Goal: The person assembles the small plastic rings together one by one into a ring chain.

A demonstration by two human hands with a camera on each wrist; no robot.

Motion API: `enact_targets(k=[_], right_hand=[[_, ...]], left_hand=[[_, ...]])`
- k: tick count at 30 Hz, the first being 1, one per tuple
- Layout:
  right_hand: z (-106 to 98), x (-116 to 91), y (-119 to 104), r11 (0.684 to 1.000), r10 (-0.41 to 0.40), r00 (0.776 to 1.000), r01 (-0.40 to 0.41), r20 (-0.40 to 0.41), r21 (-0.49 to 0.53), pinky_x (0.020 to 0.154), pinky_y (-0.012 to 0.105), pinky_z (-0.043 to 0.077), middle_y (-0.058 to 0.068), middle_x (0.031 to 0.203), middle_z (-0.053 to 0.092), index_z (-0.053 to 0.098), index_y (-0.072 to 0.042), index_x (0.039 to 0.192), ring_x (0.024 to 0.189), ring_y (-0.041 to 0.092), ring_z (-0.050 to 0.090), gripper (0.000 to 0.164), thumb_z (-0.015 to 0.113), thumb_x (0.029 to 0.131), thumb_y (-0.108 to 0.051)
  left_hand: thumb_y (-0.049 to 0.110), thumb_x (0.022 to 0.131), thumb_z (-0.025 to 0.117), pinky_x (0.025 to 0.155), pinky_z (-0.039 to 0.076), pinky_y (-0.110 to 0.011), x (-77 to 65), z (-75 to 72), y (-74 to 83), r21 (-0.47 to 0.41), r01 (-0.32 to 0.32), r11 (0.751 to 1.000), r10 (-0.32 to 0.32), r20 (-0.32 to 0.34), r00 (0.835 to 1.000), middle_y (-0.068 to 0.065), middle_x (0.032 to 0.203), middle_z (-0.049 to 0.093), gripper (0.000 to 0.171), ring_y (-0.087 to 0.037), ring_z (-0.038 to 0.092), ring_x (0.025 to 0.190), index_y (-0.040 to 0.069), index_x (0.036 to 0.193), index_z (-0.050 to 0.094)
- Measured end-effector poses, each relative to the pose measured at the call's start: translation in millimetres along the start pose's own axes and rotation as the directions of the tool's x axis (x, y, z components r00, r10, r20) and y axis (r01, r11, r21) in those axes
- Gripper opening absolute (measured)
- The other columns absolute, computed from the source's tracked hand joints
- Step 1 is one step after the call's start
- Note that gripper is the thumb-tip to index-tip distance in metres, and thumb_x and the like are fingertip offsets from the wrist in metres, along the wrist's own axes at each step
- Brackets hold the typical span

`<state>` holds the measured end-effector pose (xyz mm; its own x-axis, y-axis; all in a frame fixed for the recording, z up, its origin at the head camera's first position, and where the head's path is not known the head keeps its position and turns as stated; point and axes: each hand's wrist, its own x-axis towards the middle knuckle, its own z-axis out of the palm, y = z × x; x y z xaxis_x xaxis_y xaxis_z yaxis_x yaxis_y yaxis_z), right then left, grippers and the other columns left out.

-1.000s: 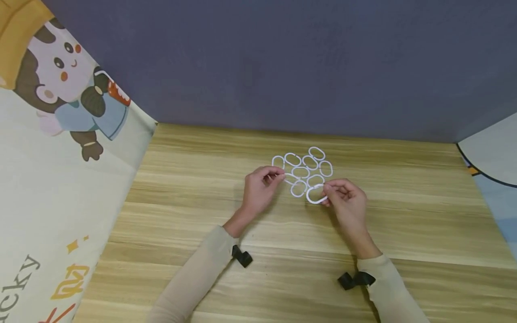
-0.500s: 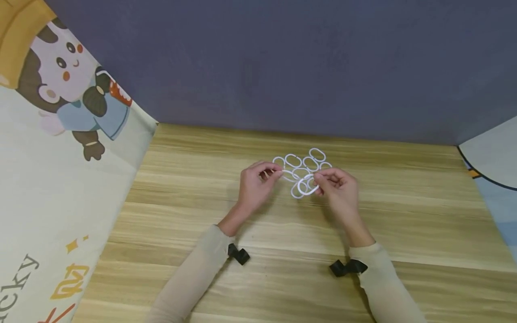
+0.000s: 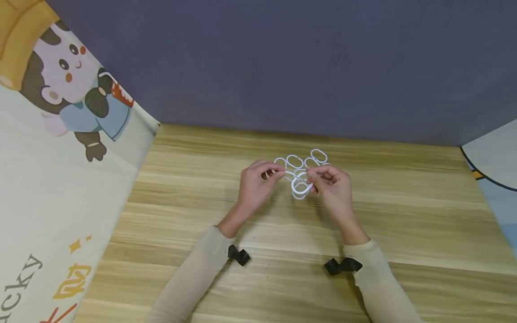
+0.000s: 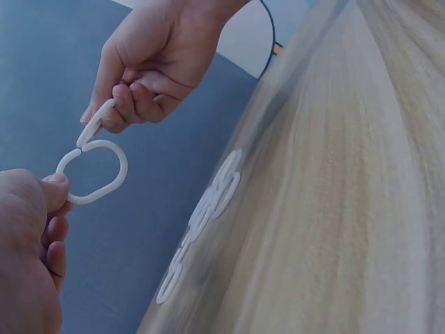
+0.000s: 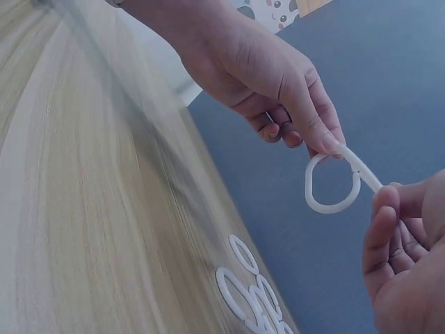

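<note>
Between thumb and forefinger my left hand pinches a white oval plastic ring that has a small gap in its loop. Opposite it, my right hand pinches a second white ring of the same sort, seen nearly edge-on in the left wrist view. The two rings meet at the gap of the left one; whether they are hooked together I cannot tell. Both are raised above the tabletop. Below and behind them lie several more white rings in a loose cluster, partly covered by the hands in the head view.
The wood-grain table meets a dark blue-grey panel at its back edge. A side panel with a cartoon print stands on the left, and a pale printed one on the right. Black straps hang from both sleeves.
My right hand has moved left with its ring until that ring meets the one in my left hand. The left hand has barely shifted. The cluster on the table stays put.
</note>
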<state>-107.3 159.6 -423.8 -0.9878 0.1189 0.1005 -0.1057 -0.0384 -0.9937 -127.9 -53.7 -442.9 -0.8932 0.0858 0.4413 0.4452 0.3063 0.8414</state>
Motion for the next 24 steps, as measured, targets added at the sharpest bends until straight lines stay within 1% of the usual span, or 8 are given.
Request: enact_targets(k=[4, 7, 9, 12, 14, 16, 19, 24], right_hand=[[-1, 4, 1, 1.0, 0.002, 1.0, -0.002, 0.001, 0.002, 0.055, 0.018, 0.054, 0.008, 0.075, 0.075, 0.073, 0.018, 0.102, 0.057, 0.006, 0.062, 0.004, 0.072, 0.099, 0.014], [-2, 7, 2, 1.0, 0.011, 1.0, -0.011, 0.003, -0.015, 0.055, 0.018, 0.055, 0.003, 0.077, 0.076, 0.073, 0.017, 0.101, 0.058, 0.005, 0.062, 0.005, 0.074, 0.099, 0.013], [-2, 8, 2, 1.0, 0.012, 1.0, -0.012, 0.0, -0.021, 0.055, 0.018, 0.055, 0.006, 0.079, 0.077, 0.076, 0.011, 0.098, 0.057, 0.005, 0.062, 0.003, 0.074, 0.098, 0.014], [-1, 4, 2, 1.0, 0.014, 1.0, -0.014, -0.012, -0.023, 0.055, 0.018, 0.055, 0.006, 0.079, 0.077, 0.079, 0.002, 0.094, 0.057, 0.005, 0.062, 0.015, 0.074, 0.096, 0.015], [0, 2, 2, 1.0, 0.013, 1.0, -0.014, -0.019, -0.016, 0.054, 0.018, 0.055, 0.005, 0.078, 0.077, 0.08, -0.001, 0.093, 0.057, 0.005, 0.063, 0.019, 0.074, 0.096, 0.016], [1, 1, 2, 1.0, 0.014, 1.0, -0.015, -0.026, -0.014, 0.054, 0.017, 0.054, 0.002, 0.076, 0.076, 0.079, 0.0, 0.093, 0.057, 0.004, 0.062, 0.017, 0.074, 0.096, 0.016], [2, -2, 3, 1.0, 0.011, 0.999, -0.012, -0.042, -0.02, 0.054, 0.017, 0.054, 0.0, 0.074, 0.075, 0.078, 0.004, 0.093, 0.057, 0.005, 0.062, 0.013, 0.074, 0.096, 0.016], [5, -7, 5, 0.997, -0.027, 0.998, 0.023, -0.051, -0.077, 0.054, 0.017, 0.054, -0.005, 0.072, 0.074, 0.077, 0.012, 0.097, 0.058, 0.007, 0.064, 0.006, 0.075, 0.096, 0.018]], left_hand=[[0.008, 0.095, 0.088, 0.071, 0.057, -0.027, 2.1, 2.4, 0.6, 0.025, -0.023, 0.999, 0.023, 0.008, 1.0, -0.009, 0.094, 0.08, 0.006, -0.021, 0.071, 0.081, 0.004, 0.099, 0.086], [0.007, 0.094, 0.088, 0.07, 0.057, -0.027, 3.2, 4.0, 0.1, 0.031, -0.036, 0.999, 0.036, 0.003, 0.999, -0.009, 0.093, 0.08, 0.006, -0.021, 0.071, 0.08, 0.003, 0.098, 0.085], [0.006, 0.094, 0.088, 0.07, 0.056, -0.027, 3.8, 4.7, -0.1, 0.033, -0.044, 0.999, 0.044, 0.0, 0.999, -0.009, 0.093, 0.08, 0.006, -0.021, 0.07, 0.079, 0.003, 0.098, 0.085], [0.006, 0.094, 0.089, 0.069, 0.056, -0.026, 0.8, 4.6, -0.2, 0.029, -0.055, 0.998, 0.055, 0.006, 0.998, -0.009, 0.092, 0.08, 0.007, -0.02, 0.069, 0.078, 0.003, 0.098, 0.085], [0.006, 0.094, 0.089, 0.068, 0.055, -0.026, -0.3, 4.5, -0.9, 0.026, -0.061, 0.998, 0.061, 0.01, 0.998, -0.009, 0.092, 0.08, 0.007, -0.019, 0.069, 0.077, 0.003, 0.098, 0.085], [0.006, 0.093, 0.089, 0.068, 0.054, -0.025, -0.9, 4.4, -2.1, 0.022, -0.068, 0.997, 0.067, 0.012, 0.998, -0.009, 0.091, 0.079, 0.007, -0.019, 0.068, 0.077, 0.003, 0.098, 0.085], [0.005, 0.093, 0.089, 0.067, 0.053, -0.025, -1.9, 3.9, -3.1, 0.021, -0.083, 0.996, 0.083, 0.012, 0.997, -0.008, 0.09, 0.079, 0.007, -0.018, 0.067, 0.076, 0.004, 0.097, 0.085], [0.005, 0.093, 0.089, 0.066, 0.052, -0.027, -5.1, 2.1, -0.5, 0.041, -0.109, 0.993, 0.109, 0.012, 0.994, -0.006, 0.09, 0.08, 0.006, -0.018, 0.066, 0.076, 0.005, 0.096, 0.085]])
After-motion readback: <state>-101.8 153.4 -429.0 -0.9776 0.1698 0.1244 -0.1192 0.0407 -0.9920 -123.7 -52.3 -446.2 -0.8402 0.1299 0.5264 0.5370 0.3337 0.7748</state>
